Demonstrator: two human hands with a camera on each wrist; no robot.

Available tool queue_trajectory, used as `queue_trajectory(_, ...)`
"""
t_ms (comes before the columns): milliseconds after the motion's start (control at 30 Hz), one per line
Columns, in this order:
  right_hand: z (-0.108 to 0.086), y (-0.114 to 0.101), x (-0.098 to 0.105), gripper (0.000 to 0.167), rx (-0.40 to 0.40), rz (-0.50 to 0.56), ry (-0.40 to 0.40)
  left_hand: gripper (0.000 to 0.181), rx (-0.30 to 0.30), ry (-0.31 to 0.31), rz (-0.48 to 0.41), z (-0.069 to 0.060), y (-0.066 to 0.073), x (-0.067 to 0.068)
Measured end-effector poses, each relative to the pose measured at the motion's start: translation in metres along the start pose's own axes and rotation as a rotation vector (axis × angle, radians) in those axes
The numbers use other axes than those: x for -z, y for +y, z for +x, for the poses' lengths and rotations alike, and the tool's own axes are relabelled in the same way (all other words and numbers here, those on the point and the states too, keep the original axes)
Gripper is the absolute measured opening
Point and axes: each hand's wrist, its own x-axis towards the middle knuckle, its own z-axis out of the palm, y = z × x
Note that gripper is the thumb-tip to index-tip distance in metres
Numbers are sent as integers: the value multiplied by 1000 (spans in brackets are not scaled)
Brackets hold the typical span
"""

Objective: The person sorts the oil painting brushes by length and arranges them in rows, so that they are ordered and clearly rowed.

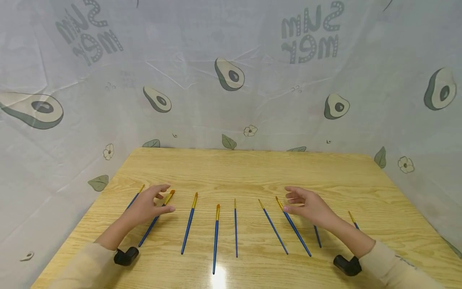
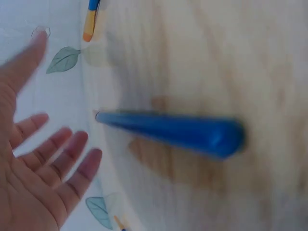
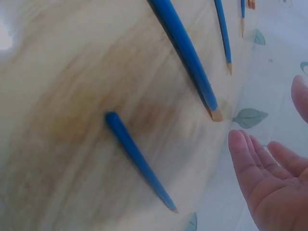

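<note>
Fingers (image 2: 83,179) wide, gripping nothing; I'm hovering left hand (image 1: 145,205) and right hand (image 1: 312,207) over paintbrushes (image 1: 215,239), light pinching probably working best.

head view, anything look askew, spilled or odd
One paintbrush, fourth from the left, lies nearer the person than its neighbours, slightly breaking the loose fan. The "summer" lettering on the backdrop reads mirrored. Nothing looks spilled.
</note>
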Motion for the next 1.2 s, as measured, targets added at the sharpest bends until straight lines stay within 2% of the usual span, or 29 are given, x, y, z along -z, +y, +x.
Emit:
queue_trajectory(133,2,3,-4,68,-41,2,-19,75,75,3,29,-4,1,-2)
queue_trajectory(300,5,4,-8,62,-65,30,-45,74,144,0,-5,-8,1,-2)
queue_trajectory(467,8,4,-10,54,-92,62,-65,71,171,8,-44,-9,-2,-3)
queue_trajectory(700,9,3,-13,50,-154,43,-57,67,220,5,-118,-8,-7,-4)
queue_trajectory(867,10,8,-12,50,-182,64,-57,63,260,-11,-203,-5,-9,-3)
queue_trajectory(967,10,10,-12,49,-192,88,-59,62,283,-23,-219,-5,-10,-1)
queue_trajectory(1200,11,14,-13,47,-226,141,-83,58,288,-47,-278,-5,-10,0)
